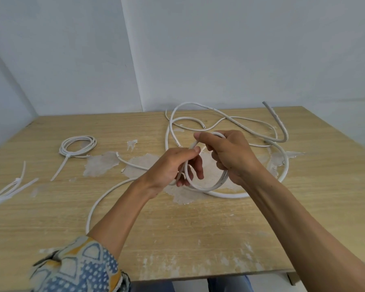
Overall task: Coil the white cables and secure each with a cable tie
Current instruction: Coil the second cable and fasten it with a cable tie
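Far out to the left of the left hand, a few spare cable ties (6, 192) lie on the surface (177, 239). Nearer in sits a finished coil (77, 145), already cinched with a tie. The left hand (173, 165) is curled round the near-left side of a fresh loop (202, 187) of white cable, held between both hands just above the surface. A long tail (97, 205), seemingly of the same cable, sweeps away below and to the left of that hand. The right hand (230, 152) grips the loop's far-right side, with thumb and forefinger pinching its top. Beyond it and to its right, loose cable (282, 165) sprawls in wide curves, apparently more than one length.

The step in hand looks like winding the first turns. It should go best if the left hand clamps the turns together at one spot while the right hand lays each new turn at a matching size, letting the cable roll so it does not kink. The tail wants drawing in clear of the sprawl.
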